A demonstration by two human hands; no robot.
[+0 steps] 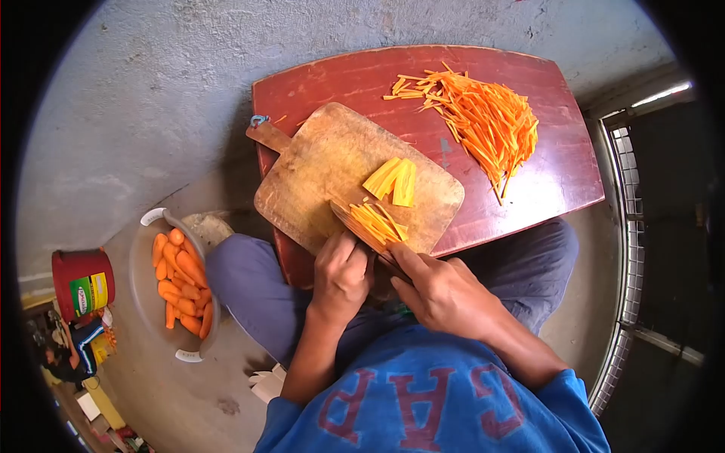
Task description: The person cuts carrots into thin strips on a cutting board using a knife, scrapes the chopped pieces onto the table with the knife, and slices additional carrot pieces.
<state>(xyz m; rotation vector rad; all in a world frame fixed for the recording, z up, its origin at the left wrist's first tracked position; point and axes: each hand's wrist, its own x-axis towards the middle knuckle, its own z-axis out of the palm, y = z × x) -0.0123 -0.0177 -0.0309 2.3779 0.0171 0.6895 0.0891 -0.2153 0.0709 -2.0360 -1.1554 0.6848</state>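
A wooden cutting board (302, 181) lies tilted across the left part of a red table (559, 166). My right hand (445, 294) is closed round the handle of a knife (362, 230), whose blade lies beside cut yellow-orange carrot sticks (377, 223) near the board's front edge. At the blade's left end is my left hand (341, 273), its fingers curled together; whether they hold anything is hidden. Farther back on the board rest several yellow carrot slices (391, 181). A large heap of orange carrot strips (491, 124) covers the table's back right.
On the floor at left, a basin (140, 279) holds several peeled carrots (181, 279). Beyond it stand a red bucket (64, 283) and another person (75, 351). A wall (174, 90) rises behind the table; a metal grille (630, 219) is at right.
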